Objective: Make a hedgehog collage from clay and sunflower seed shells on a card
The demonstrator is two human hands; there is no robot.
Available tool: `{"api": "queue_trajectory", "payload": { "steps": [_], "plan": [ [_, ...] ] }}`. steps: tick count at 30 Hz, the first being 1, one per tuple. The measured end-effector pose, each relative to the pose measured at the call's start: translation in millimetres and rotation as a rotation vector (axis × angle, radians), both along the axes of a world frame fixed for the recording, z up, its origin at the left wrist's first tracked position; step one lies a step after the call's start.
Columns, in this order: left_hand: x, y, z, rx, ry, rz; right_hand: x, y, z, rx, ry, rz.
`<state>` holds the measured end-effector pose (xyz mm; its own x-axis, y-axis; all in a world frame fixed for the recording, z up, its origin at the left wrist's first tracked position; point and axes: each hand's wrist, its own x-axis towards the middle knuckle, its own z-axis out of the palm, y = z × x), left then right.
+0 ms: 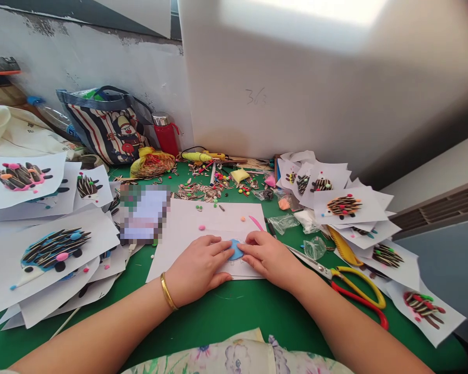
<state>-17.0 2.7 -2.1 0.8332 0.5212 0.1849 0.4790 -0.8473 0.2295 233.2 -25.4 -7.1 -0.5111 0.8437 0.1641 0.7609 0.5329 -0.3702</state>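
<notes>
On the green surface (234, 317), red-and-yellow-handled scissors (327, 271) lie at the lower right. In the centre of the frame, the left hand (197, 265), fingers loosely extended, presses its fingertips on a flat blue clay piece (236, 253) on white paper (171, 239). The right hand (275, 259), partly curled, touches the piece's right edge with thumb and fingertips. Beyond lie scattered sunflower seeds (195, 192); farther, at upper left, stands a red flask (166, 136).

A flat, rounded patch of blue clay (236, 250) lies on white paper (218, 218), its sides partly hidden.
</notes>
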Motion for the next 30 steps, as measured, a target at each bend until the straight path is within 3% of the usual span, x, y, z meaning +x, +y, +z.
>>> {"api": "queue_trajectory", "payload": {
  "steps": [8,18,30],
  "plan": [
    [1.6,-2.3,-1.6,0.009,0.013,0.030,1.1,-1.6,7.7,-0.007,-0.043,0.071],
    [-3.3,1.5,-0.5,-0.034,-0.041,0.062,-1.8,-2.0,8.1,-0.027,-0.040,0.054],
    [-8.0,11.9,3.4,-0.091,-0.064,0.095,-22.0,-3.8,3.1,0.064,-0.139,0.020]
  ]
}}
